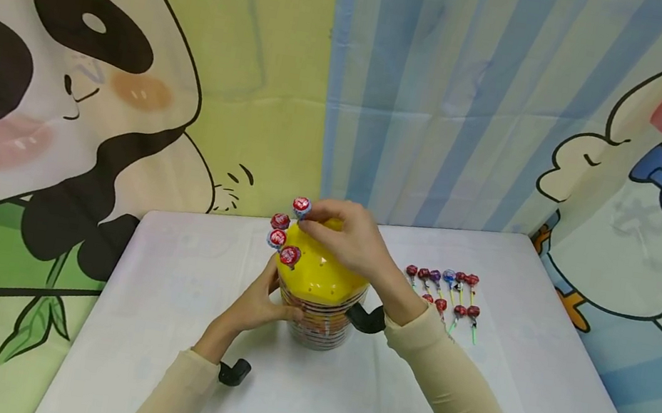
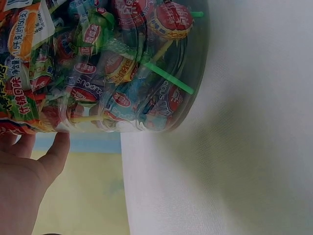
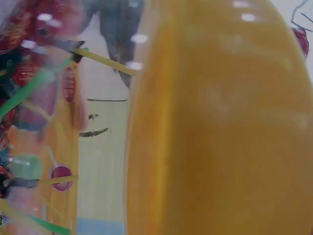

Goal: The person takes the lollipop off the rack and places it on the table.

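A clear ribbed jar (image 1: 320, 335) stands on the table, capped by a domed yellow lid (image 1: 323, 274) with small holes. Along the lid's left edge several lollipops (image 1: 289, 255) in red and blue wrappers stick out. My right hand (image 1: 352, 239) reaches over the lid and pinches a lollipop (image 1: 301, 207) at its far left edge; the stick is hidden. Against the jar's left side, my left hand (image 1: 257, 303) holds it, thumb toward me. Wrapped lollipops (image 2: 122, 68) fill the jar in the left wrist view. The lid (image 3: 230, 122) blocks much of the right wrist view.
Loose lollipops (image 1: 441, 303) lie in two rows on the white table (image 1: 435, 411), right of the jar. Behind the table hangs a cloth with a panda and blue stripes (image 1: 387, 100). Black wrist mounts (image 1: 235, 372) sit on both wrists.
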The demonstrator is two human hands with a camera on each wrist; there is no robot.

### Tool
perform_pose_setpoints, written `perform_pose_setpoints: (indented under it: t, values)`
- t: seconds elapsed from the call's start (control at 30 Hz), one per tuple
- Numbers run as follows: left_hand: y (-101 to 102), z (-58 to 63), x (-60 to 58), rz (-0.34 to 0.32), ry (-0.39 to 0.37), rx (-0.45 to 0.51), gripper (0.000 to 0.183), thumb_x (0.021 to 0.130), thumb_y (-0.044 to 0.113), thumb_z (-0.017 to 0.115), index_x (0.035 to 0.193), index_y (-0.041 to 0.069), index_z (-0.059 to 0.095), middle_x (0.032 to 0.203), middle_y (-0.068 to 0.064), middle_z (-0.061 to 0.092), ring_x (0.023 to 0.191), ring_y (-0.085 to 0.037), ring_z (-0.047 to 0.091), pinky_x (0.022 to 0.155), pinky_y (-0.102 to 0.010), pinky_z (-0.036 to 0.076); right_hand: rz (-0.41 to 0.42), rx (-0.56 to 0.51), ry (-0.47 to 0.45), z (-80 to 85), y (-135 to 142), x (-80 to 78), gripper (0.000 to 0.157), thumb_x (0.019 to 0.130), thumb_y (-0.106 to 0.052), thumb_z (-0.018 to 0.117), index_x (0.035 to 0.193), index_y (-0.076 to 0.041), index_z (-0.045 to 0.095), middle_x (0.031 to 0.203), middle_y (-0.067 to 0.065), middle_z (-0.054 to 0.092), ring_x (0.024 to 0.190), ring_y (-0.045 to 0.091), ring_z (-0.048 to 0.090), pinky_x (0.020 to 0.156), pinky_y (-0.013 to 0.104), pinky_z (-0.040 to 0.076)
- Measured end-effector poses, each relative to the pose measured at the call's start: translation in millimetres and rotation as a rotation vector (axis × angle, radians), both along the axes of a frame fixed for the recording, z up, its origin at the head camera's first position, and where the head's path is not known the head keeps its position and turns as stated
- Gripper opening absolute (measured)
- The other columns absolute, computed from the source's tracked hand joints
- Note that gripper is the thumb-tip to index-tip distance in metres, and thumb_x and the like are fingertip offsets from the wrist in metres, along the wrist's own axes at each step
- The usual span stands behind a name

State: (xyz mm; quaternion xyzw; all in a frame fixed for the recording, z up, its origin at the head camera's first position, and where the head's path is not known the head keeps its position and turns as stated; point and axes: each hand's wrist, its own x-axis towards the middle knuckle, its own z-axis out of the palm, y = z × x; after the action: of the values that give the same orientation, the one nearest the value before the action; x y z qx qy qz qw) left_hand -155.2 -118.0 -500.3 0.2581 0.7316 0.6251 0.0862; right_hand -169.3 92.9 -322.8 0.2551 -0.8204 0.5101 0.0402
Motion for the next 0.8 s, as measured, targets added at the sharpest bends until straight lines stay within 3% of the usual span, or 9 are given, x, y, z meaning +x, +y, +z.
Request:
perform_pose_setpoints:
  t: [0.13, 0.37, 0.8]
  values:
    - [2, 1.9, 0.9, 0.002, -0.012, -0.013, 0.105, 0.079, 0.045, 0.084, 0.157, 0.039, 0.014, 0.16, 0.009, 0.027, 0.148, -0.023, 0.022, 0.113, -0.067, 0.02, -0.003, -0.096, -0.021, 1.5, 6, -2.7, 0.009, 0.094, -0.018, 0.072, 0.099, -0.012, 0.077, 0.098, -0.004, 0.072, 0.1, 0.016, 0.062, 0.101, 0.051, 0.045]
    - [2, 2.4, 0.4, 0.019, -0.007, -0.035, 0.103, 0.08, 0.045, 0.084, 0.157, 0.04, 0.016, 0.158, 0.008, 0.03, 0.147, -0.024, 0.024, 0.113, -0.068, 0.021, -0.019, -0.181, 0.009, 5.1, 22, -3.0, 0.012, 0.095, -0.02, 0.071, 0.1, -0.011, 0.077, 0.105, -0.004, 0.071, 0.105, 0.017, 0.057, 0.098, 0.046, 0.046]
    - [1, 2.0, 1.8, 0.018, 0.013, 0.006, 0.11, 0.076, 0.04, 0.088, 0.158, 0.037, 0.014, 0.161, 0.005, 0.028, 0.148, -0.028, 0.021, 0.111, -0.071, 0.021, -0.222, -0.171, -0.114, -22.3, 92, 7.2, 0.025, 0.093, -0.031, 0.074, 0.108, -0.011, 0.075, 0.112, 0.005, 0.071, 0.116, 0.022, 0.056, 0.1, 0.054, 0.044]
